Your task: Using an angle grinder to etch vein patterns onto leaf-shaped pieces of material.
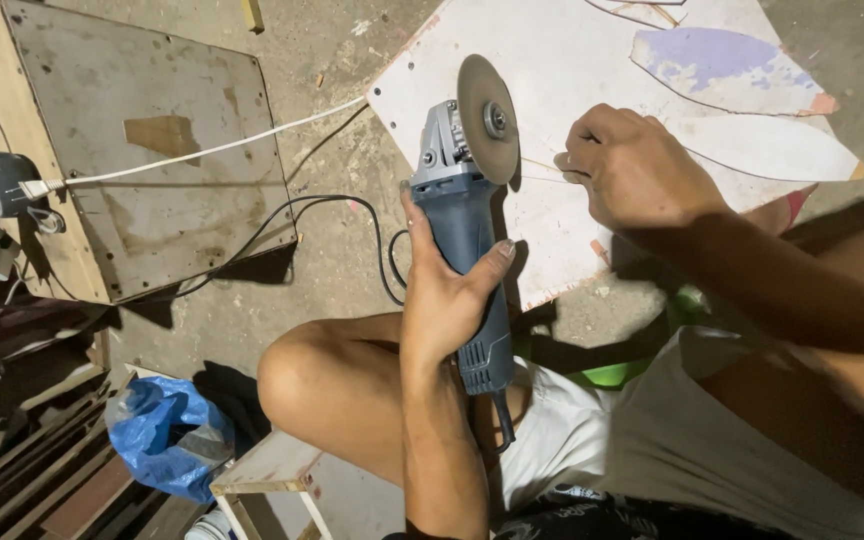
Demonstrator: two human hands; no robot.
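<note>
Left hand: left hand [442, 290] is wrapped round the blue body of the angle grinder [467, 240], fingers clenched on it, thumb up along the right side of the casing.

Right hand: right hand [627, 165] sits on the white board [552, 90], fingers curled in and pinching something thin at the board face. Can't tell what, too small.

Where the grinder is: held up off the ground over the person's bent knee, head end just over the near edge of the board, right beside the right hand.

Which way it points: long axis runs from the tail near the lap up and away to the gear head. The disc [487, 120] stands on edge, flat face turned towards the right hand, just apart from it.

Cord: black cable [332, 215] loops off across the concrete floor [342, 160] towards the wooden box [142, 150].

Step in hand: looks to me like lining up a cut, disc not touching the board yet.

Next move calls for: I'd say a steady grip, and the right-hand fingers well out of the disc's line before it meets the board.

Cut shapes: leaf-like pieces [762, 145] lie on the far right of the board.
</note>
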